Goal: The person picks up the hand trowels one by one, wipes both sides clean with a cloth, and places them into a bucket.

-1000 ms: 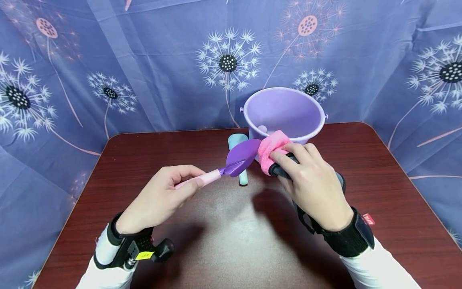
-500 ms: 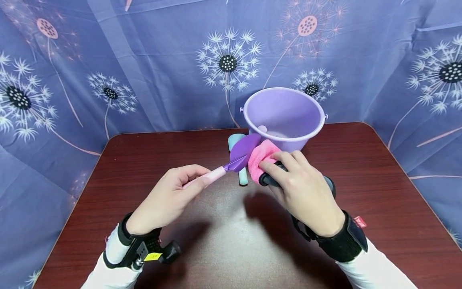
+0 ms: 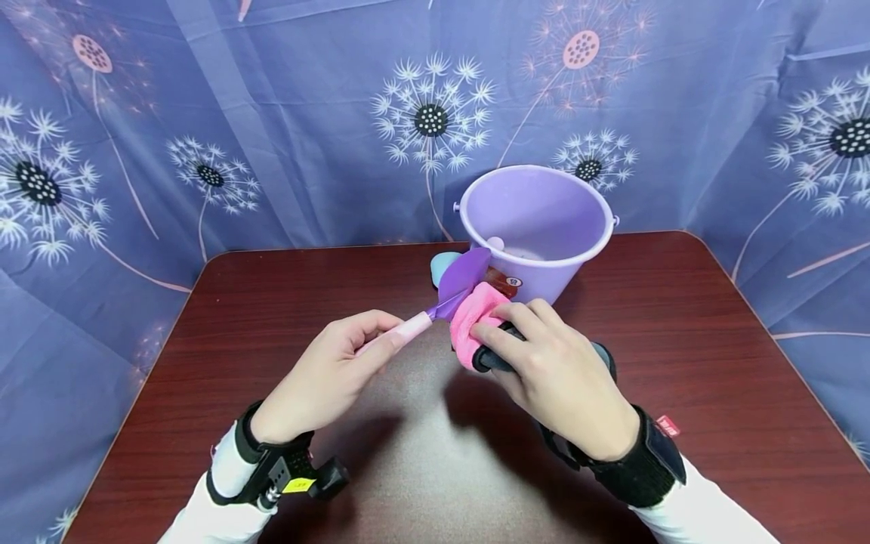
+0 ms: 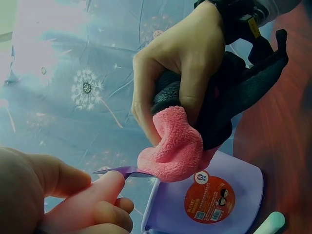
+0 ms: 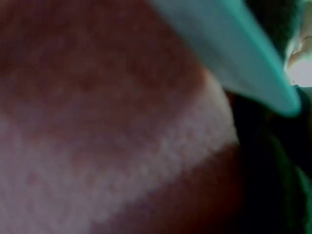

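My left hand (image 3: 333,370) pinches the pink handle (image 3: 401,332) of a toy shovel, its purple blade (image 3: 465,273) raised toward the bucket. My right hand (image 3: 557,370) holds a pink plush cloth (image 3: 473,321) together with a dark, leathery padded thing (image 4: 168,87) whose kind I cannot tell. The cloth is against the right side of the blade, and in the left wrist view the blade runs into its folds. Skin and a teal edge (image 5: 243,58) fill the blurred right wrist view.
A light purple bucket (image 3: 530,273) with a round orange sticker (image 4: 209,200) stands behind the hands, a small pale knob-like shape inside. A teal tool (image 3: 443,266) lies left of it, mostly hidden by the shovel. Dark red-brown table (image 3: 292,279); patterned blue curtain (image 3: 306,113) behind.
My right hand has moved left and nearer the body, bringing the cloth down along the blade. My left hand has shifted slightly right with the shovel, whose blade now points up more steeply.
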The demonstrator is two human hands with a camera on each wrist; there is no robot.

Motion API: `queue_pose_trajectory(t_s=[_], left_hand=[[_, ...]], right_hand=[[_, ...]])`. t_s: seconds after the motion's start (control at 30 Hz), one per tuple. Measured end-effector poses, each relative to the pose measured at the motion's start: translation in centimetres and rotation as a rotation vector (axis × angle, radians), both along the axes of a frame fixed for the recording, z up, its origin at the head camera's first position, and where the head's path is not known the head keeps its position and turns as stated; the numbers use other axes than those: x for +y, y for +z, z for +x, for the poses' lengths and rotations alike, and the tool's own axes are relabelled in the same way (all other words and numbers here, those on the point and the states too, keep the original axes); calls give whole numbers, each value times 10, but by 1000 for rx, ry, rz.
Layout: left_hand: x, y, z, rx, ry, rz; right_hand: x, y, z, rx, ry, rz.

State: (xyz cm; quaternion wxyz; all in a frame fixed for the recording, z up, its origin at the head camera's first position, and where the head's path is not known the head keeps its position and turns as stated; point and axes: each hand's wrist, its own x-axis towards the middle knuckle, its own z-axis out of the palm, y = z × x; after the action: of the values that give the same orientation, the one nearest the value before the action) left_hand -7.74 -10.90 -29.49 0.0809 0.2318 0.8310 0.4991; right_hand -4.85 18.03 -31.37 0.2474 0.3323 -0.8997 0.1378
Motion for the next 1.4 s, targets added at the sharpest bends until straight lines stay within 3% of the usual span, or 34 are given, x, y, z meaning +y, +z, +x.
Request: queue_pose_trajectory(t_s=[0.77, 1.07, 1.4], left_hand=[[4, -3, 2, -24, 4, -43], [2, 0, 2, -1, 9, -75], [-3, 4, 0, 2, 13, -97]], right_hand=[[-6, 4, 9, 14, 44, -32], [-5, 4, 7, 51, 36, -55], [-2, 2, 4, 23, 12, -48]])
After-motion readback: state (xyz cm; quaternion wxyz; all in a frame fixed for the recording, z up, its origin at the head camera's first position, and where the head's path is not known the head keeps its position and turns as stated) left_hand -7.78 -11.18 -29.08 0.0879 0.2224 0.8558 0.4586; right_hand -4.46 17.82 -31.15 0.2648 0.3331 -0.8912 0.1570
